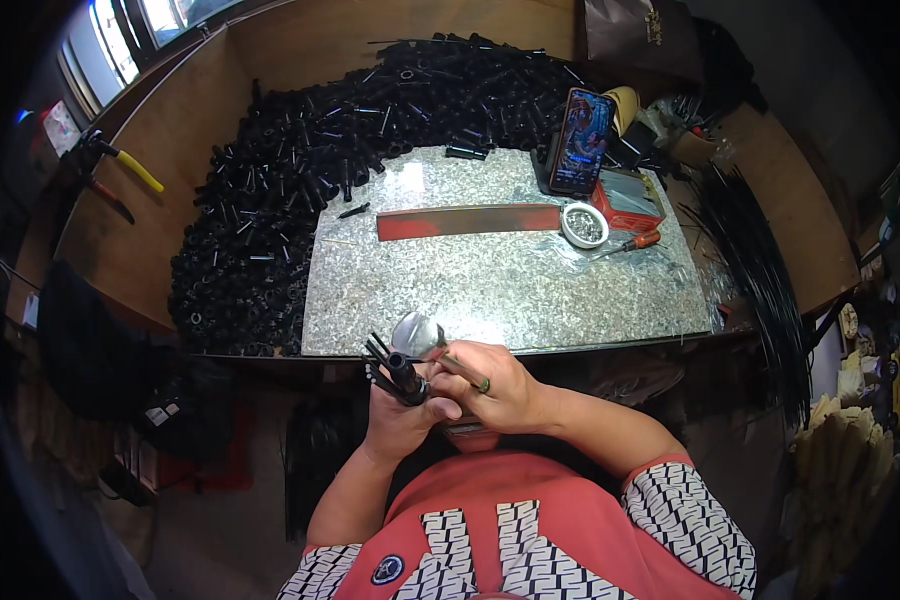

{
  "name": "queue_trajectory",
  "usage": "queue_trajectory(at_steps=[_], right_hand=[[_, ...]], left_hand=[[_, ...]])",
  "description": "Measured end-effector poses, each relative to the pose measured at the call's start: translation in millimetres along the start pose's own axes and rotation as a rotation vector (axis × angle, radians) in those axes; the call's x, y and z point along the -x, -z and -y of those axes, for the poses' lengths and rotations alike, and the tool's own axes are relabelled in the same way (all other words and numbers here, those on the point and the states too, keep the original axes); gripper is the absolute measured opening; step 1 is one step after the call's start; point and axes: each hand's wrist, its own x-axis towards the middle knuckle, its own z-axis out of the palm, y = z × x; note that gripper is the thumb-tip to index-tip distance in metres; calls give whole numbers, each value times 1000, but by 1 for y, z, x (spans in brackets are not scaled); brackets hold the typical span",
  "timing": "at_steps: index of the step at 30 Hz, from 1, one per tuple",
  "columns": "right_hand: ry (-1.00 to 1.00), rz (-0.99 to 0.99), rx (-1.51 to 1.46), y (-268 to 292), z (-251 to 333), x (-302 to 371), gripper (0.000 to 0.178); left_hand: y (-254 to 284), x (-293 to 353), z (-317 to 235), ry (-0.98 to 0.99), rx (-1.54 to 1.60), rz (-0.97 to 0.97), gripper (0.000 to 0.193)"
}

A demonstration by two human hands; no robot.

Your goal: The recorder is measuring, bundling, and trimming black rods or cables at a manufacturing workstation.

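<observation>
Close to my body, both hands meet just below the near edge of the stone slab. My left hand [400,425] is closed round a short black tube [404,376] with an open end, and several thin black rods [376,352] stick up beside it. My right hand [505,385] is closed on a brownish stick-like handle [462,371] with a greenish end. Just beyond the fingers shows a shiny silvery rounded piece [417,334]; whether it joins the handle I cannot tell. The fingertips between the hands are partly hidden.
A large heap of black tubes [260,200] surrounds the speckled slab [450,285]. On the slab lie a reddish flat bar [470,222], a white bowl [584,225] of small metal bits, a screwdriver [638,243] and a propped phone [582,140]. Long black rods [750,250] lie right.
</observation>
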Motion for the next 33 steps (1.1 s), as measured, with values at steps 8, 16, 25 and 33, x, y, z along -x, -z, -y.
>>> queue_trajectory(at_steps=[8, 16, 25, 33], right_hand=[[107, -100, 29, -5, 1, 0, 20], [-70, -13, -92, -5, 8, -14, 23], [-495, 201, 27, 37, 23, 8, 46], [-39, 275, 788, 51, 45, 32, 68]], left_hand=[[23, 1, 8, -78, -604, 192, 68], [25, 3, -2, 74, -167, 85, 89], [49, 11, -1, 138, -31, 11, 101], [36, 4, -24, 264, -45, 34, 79]])
